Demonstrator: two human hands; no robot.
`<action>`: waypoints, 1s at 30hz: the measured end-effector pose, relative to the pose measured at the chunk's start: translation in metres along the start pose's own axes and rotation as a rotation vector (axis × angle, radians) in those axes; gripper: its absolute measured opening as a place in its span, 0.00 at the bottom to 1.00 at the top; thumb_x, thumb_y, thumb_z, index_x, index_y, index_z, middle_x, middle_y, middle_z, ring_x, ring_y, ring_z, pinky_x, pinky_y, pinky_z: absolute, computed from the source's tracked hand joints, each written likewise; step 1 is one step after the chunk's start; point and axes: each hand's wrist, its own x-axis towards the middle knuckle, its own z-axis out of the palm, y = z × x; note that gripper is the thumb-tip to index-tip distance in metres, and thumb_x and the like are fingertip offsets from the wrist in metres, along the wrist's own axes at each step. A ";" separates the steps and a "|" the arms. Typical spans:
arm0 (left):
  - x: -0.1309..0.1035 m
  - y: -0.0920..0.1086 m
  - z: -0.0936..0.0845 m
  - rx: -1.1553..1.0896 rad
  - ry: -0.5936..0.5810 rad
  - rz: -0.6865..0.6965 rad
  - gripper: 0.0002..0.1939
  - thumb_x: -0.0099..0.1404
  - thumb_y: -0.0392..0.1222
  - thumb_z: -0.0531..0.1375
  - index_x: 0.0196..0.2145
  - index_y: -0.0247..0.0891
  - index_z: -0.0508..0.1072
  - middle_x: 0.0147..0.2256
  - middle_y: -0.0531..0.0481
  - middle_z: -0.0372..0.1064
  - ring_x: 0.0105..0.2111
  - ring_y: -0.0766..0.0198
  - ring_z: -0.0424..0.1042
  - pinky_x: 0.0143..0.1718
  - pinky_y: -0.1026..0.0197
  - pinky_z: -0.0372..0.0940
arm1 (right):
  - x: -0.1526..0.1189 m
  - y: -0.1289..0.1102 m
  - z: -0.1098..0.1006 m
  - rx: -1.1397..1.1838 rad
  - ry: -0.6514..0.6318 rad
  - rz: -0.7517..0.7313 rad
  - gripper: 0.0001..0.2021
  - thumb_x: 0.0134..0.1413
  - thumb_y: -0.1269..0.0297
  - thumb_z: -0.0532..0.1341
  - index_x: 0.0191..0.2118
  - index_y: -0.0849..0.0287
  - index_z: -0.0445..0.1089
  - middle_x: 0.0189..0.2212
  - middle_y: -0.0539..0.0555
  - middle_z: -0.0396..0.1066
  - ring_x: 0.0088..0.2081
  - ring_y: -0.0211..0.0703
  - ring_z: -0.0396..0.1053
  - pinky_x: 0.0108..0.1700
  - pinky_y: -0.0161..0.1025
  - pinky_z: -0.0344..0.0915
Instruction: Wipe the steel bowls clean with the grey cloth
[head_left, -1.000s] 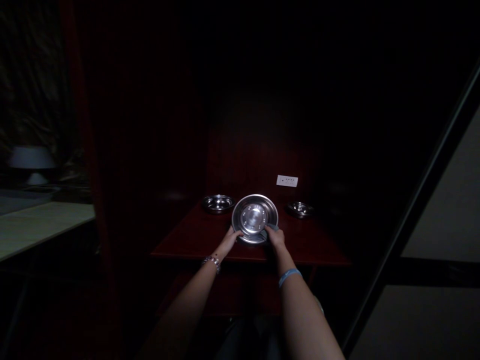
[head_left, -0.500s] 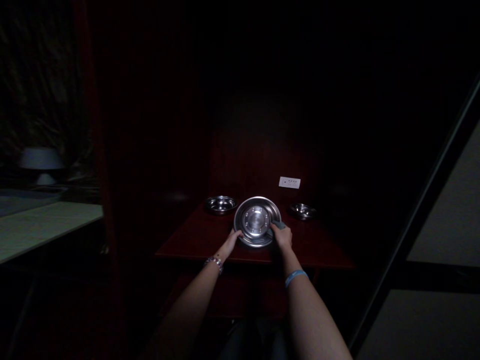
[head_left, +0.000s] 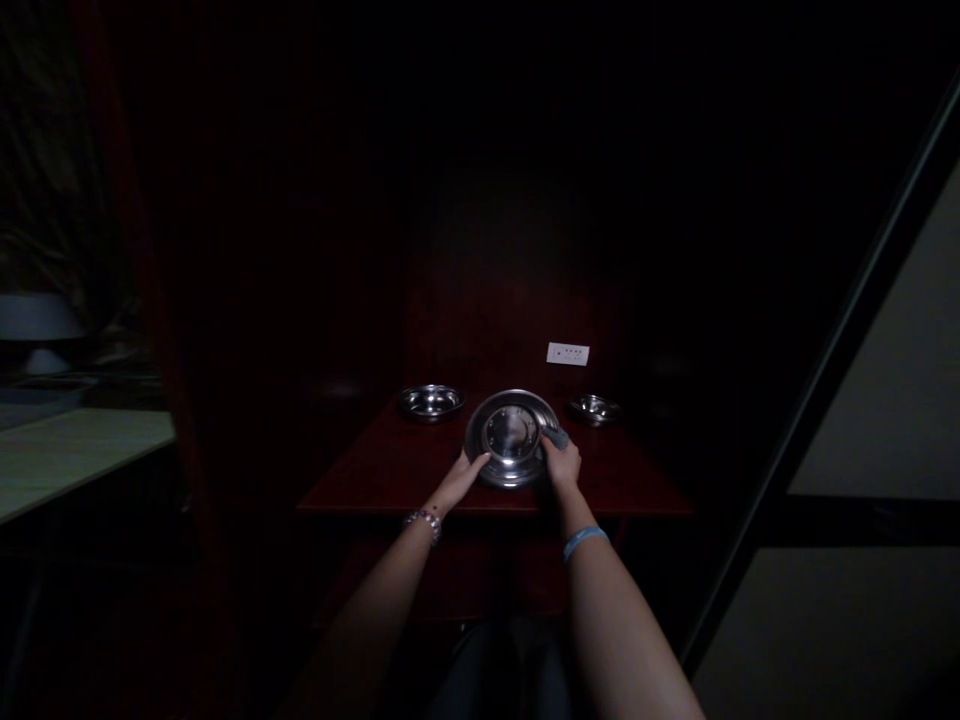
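A round steel basin is held tilted up over the dark red desk, near its front edge. My left hand grips the basin's lower left rim, thumb on the near face. At the right rim, my right hand is closed on a small grey cloth, which is pressed against the metal. Two more steel bowls rest on the desk: one behind to the left, a smaller one behind to the right.
A white socket panel is on the back wall. To the left, beyond a dark red upright panel, are a pale tabletop and a lamp. A slanted dark frame edge runs along the right.
The view has shifted a little to the right. The basin is tilted slightly differently, and my left thumb now reaches further over its face. Both hands keep hold.
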 end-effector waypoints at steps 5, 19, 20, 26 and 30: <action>-0.007 0.012 0.003 0.017 -0.062 0.038 0.50 0.59 0.54 0.65 0.69 0.35 0.45 0.67 0.35 0.52 0.67 0.51 0.53 0.69 0.52 0.44 | 0.000 0.001 0.005 0.015 0.031 0.036 0.26 0.51 0.48 0.62 0.53 0.57 0.75 0.48 0.57 0.78 0.50 0.52 0.75 0.51 0.39 0.69; 0.003 -0.016 0.003 0.122 -0.050 0.013 0.28 0.62 0.56 0.61 0.54 0.34 0.73 0.57 0.37 0.70 0.62 0.48 0.63 0.66 0.48 0.51 | -0.004 0.005 0.024 0.087 0.026 0.115 0.26 0.52 0.49 0.62 0.53 0.58 0.75 0.50 0.59 0.77 0.52 0.52 0.73 0.53 0.40 0.68; 0.004 -0.017 0.003 0.107 -0.044 0.008 0.28 0.62 0.55 0.61 0.54 0.34 0.72 0.58 0.38 0.69 0.63 0.48 0.62 0.67 0.49 0.50 | -0.005 0.005 0.023 0.061 0.016 0.118 0.26 0.53 0.48 0.62 0.53 0.58 0.75 0.49 0.59 0.77 0.52 0.53 0.73 0.53 0.41 0.68; 0.008 -0.022 0.000 0.050 -0.006 -0.017 0.29 0.63 0.52 0.59 0.58 0.34 0.68 0.62 0.38 0.64 0.64 0.49 0.60 0.67 0.50 0.50 | -0.012 -0.001 0.013 -0.143 -0.046 0.056 0.28 0.54 0.40 0.59 0.48 0.57 0.77 0.45 0.63 0.78 0.50 0.57 0.74 0.51 0.46 0.68; 0.011 -0.026 -0.001 0.012 0.012 -0.013 0.30 0.63 0.51 0.59 0.59 0.34 0.67 0.62 0.37 0.64 0.64 0.49 0.60 0.66 0.48 0.51 | -0.017 -0.005 0.010 -0.242 -0.017 0.044 0.27 0.54 0.38 0.59 0.43 0.57 0.78 0.42 0.66 0.77 0.50 0.60 0.74 0.52 0.49 0.67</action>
